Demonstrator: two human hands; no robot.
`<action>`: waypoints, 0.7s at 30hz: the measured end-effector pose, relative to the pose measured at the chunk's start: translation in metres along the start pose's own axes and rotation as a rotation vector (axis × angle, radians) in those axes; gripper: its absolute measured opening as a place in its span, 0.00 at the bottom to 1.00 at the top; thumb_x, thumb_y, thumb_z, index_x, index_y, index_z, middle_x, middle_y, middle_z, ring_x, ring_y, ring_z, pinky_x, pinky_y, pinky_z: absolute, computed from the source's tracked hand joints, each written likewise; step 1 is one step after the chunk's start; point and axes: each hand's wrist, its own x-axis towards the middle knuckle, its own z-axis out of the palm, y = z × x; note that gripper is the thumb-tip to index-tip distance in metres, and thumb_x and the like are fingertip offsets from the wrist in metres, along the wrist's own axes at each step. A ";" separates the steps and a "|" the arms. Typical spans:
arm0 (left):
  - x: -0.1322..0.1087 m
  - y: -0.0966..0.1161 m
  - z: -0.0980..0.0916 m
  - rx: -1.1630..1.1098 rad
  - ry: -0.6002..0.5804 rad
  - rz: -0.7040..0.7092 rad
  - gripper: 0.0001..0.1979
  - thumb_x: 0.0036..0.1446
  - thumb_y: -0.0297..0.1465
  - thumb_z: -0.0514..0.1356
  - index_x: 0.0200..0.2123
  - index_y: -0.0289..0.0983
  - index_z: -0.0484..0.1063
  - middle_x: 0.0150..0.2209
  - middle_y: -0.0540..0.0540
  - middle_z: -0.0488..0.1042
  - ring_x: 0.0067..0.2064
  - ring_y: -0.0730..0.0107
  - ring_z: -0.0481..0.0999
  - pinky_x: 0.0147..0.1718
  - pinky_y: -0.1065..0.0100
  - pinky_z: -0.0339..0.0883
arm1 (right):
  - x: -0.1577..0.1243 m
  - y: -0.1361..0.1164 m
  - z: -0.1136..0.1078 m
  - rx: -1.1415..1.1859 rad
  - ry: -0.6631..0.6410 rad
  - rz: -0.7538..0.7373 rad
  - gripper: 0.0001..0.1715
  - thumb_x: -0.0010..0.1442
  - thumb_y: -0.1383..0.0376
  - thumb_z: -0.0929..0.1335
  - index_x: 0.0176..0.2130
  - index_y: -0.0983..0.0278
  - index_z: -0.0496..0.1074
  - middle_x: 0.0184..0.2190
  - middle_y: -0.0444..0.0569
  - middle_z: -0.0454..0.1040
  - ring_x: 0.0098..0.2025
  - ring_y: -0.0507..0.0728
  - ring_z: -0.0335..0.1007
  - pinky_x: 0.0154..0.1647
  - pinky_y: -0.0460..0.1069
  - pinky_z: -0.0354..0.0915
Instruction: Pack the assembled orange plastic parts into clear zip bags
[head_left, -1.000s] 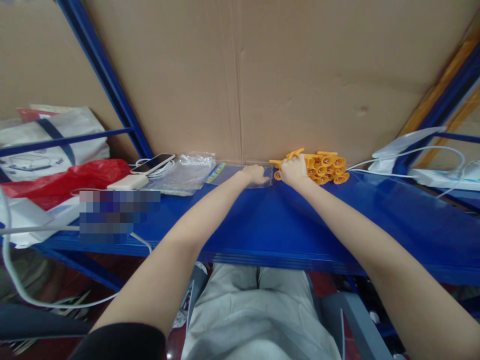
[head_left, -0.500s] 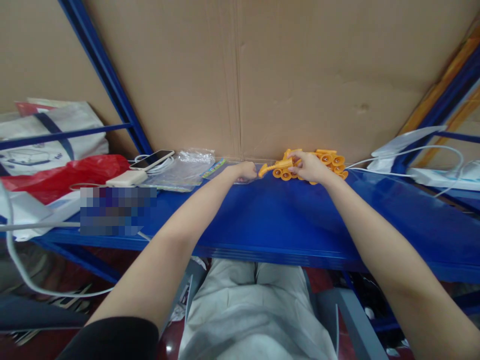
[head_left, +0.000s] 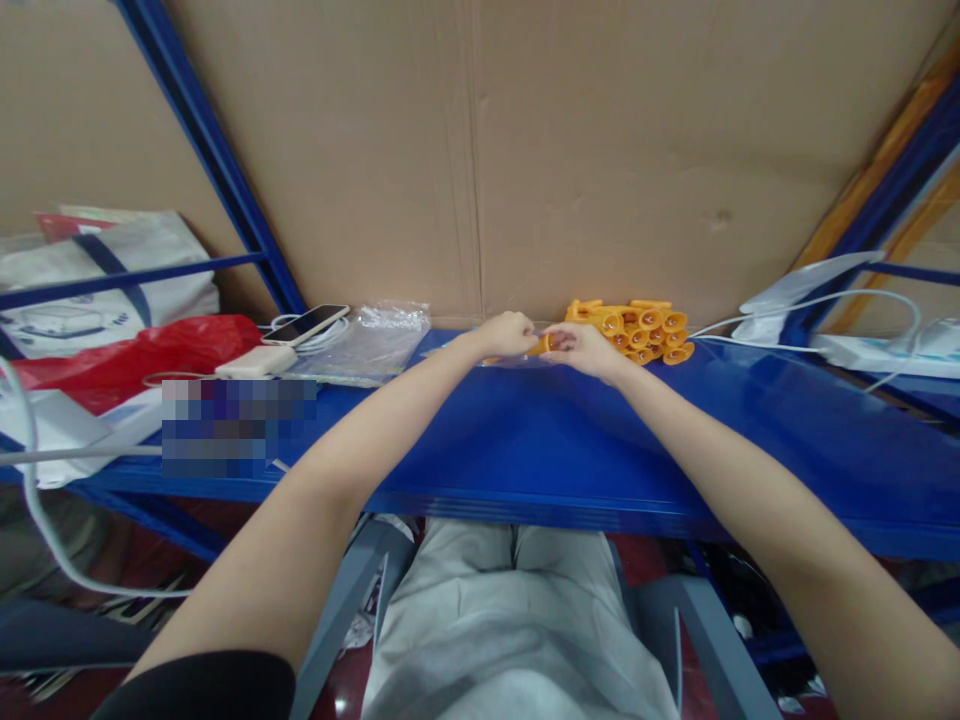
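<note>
Now, left hand (head_left: 510,333): the fingers are curled at a clear plastic bag (head_left: 517,362); whether they pinch its film, I cannot tell;
Right hand (head_left: 585,348): the fingers are closed on a yellow piece (head_left: 541,345);
Yellow piece: it lies between both hands, wide end toward the right one; the other end is hidden;
Yellow pile (head_left: 651,335): on the blue shelf (head_left: 540,440), just beside the right hand;
Phone (head_left: 319,322): near the stacked packets (head_left: 367,345).

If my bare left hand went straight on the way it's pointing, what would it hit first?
Probably the orange-yellow, flared plastic piece held by the bare right hand, just beyond the left hand; depth there is unclear, so it might pass slightly above.
</note>
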 end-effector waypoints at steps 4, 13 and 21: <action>-0.004 0.012 0.006 0.013 0.049 0.010 0.14 0.56 0.31 0.54 0.31 0.33 0.80 0.31 0.41 0.80 0.33 0.63 0.77 0.34 0.66 0.66 | 0.007 -0.002 0.015 -0.037 -0.079 -0.027 0.12 0.47 0.69 0.74 0.36 0.68 0.76 0.31 0.47 0.79 0.34 0.56 0.75 0.38 0.50 0.72; -0.025 -0.018 -0.008 0.004 0.047 -0.153 0.17 0.61 0.29 0.50 0.43 0.33 0.78 0.44 0.39 0.81 0.45 0.61 0.80 0.41 0.67 0.69 | 0.005 -0.007 0.021 -0.499 -0.169 -0.156 0.13 0.51 0.66 0.74 0.38 0.67 0.78 0.32 0.50 0.79 0.34 0.57 0.73 0.36 0.48 0.65; -0.065 -0.117 -0.001 0.132 0.048 -0.716 0.27 0.56 0.30 0.54 0.58 0.25 0.68 0.52 0.25 0.76 0.53 0.46 0.78 0.45 0.60 0.72 | 0.009 -0.002 0.031 -0.280 -0.186 -0.173 0.04 0.54 0.66 0.71 0.32 0.66 0.75 0.26 0.44 0.73 0.28 0.52 0.67 0.32 0.47 0.62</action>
